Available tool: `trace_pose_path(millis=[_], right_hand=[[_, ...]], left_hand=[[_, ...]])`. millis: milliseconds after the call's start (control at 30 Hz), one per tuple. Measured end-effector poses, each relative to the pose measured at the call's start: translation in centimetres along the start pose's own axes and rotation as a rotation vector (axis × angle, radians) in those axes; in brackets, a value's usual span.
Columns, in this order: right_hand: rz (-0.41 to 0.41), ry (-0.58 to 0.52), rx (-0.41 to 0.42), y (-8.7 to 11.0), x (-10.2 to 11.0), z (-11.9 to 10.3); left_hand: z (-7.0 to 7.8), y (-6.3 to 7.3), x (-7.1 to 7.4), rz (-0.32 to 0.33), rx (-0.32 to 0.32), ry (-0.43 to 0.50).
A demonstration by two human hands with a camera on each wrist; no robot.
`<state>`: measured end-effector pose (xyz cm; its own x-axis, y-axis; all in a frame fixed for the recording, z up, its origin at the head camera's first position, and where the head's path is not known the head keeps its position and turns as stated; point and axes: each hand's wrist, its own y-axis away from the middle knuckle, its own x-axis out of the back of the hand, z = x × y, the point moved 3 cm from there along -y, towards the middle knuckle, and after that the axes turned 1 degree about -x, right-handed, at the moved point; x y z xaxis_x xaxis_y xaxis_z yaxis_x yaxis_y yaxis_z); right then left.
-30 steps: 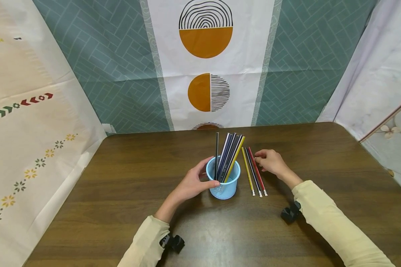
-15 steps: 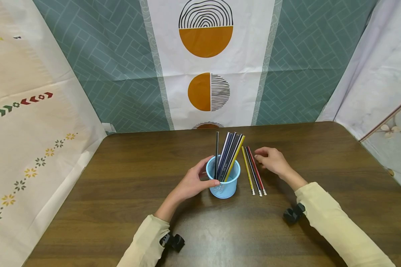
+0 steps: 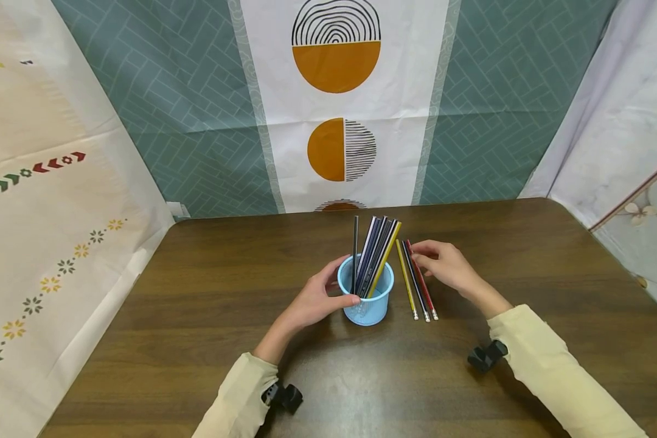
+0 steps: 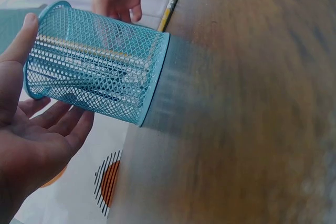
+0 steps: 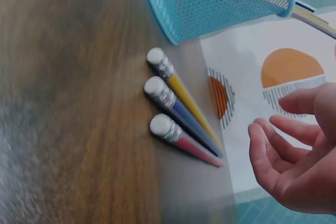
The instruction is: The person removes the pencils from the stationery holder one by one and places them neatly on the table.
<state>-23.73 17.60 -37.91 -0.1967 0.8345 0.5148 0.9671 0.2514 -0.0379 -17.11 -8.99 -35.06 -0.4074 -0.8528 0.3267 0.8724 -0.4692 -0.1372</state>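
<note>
A light blue mesh pencil cup stands on the table, with several dark pencils and a yellow one leaning in it. My left hand holds the cup near its rim, thumb in front and fingers behind. To the cup's right lie three pencils side by side: a yellow pencil, a dark blue pencil and a red pencil, their white erasers toward me. My right hand hovers at the red pencil's far half, thumb and fingers apart around nothing in the right wrist view.
The brown wooden table ends at a far edge, behind which hangs a patterned cloth. A black wrist camera sits below the left sleeve, another wrist camera below the right sleeve.
My right hand has drawn slightly back, then moved left to the red pencil, with its forearm shifting right and nearer. The left hand and the cup have stayed in place.
</note>
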Motion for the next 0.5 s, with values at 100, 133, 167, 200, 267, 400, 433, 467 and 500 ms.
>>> trace_pose_path(millis=[100, 133, 167, 200, 267, 400, 433, 467, 500], right_hand=[[-0.023, -0.032, 0.032, 0.3, 0.0, -0.6], [-0.029, -0.039, 0.038, 0.4, 0.0, -0.9], [-0.033, -0.044, 0.042, 0.5, -0.1, -1.1], [-0.038, -0.051, 0.045, 0.6, -0.1, -1.3], [-0.048, -0.076, 0.055, 0.8, -0.2, -1.8], [-0.061, -0.135, 0.077, 1.1, -0.5, -2.6], [-0.065, -0.149, 0.085, 1.2, -0.6, -2.8], [-0.068, -0.157, 0.089, 1.2, -0.7, -2.9], [-0.072, -0.167, 0.091, 1.3, -0.8, -3.1]], left_hand=[[0.1, -0.1, 0.0, 0.005, -0.005, 0.001], [0.1, -0.1, 0.0, 0.005, -0.005, 0.001], [0.1, -0.1, 0.0, 0.006, -0.004, 0.0], [0.1, -0.1, 0.0, 0.005, -0.003, 0.002], [0.0, -0.1, 0.0, 0.004, -0.001, 0.002], [0.0, -0.2, 0.0, 0.003, -0.002, 0.001], [0.0, -0.2, 0.0, 0.003, -0.002, 0.0], [0.0, -0.2, 0.0, 0.003, -0.002, 0.0], [0.0, -0.2, -0.1, 0.003, -0.002, -0.001]])
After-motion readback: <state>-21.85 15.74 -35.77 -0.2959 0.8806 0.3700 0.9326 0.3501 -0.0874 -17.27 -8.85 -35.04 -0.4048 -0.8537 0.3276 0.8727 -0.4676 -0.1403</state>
